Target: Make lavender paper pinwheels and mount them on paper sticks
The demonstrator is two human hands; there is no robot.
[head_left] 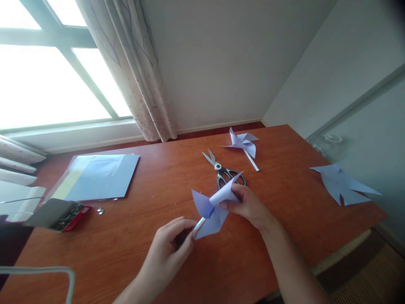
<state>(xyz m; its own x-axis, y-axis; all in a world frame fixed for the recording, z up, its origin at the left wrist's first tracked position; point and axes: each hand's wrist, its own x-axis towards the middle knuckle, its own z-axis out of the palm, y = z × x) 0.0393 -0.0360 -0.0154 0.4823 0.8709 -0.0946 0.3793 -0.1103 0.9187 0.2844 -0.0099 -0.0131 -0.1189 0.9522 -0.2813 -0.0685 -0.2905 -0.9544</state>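
Note:
Between my hands, above the wooden table (126,236), is a pale violet paper pinwheel (217,215) on a white rolled-paper stick (200,224). My left hand (171,240) pinches the lower end of that stick between thumb and fingers. With thumb and fingers, my right hand (247,204) grips a curled blade at the pinwheel's right side. Just behind it lie scissors (218,166) with black and white handles, blades spread and pointing away. Farther back rests a second pinwheel (243,141) with its white stick.
On the right side lies a cut, folded paper piece (340,185). A stack of paper in a clear sleeve (101,175) sits at the back left. Nearer are an open box of small metal pieces (65,217) and a shiny metal piece (100,210). A grey tube (71,278) stands front left.

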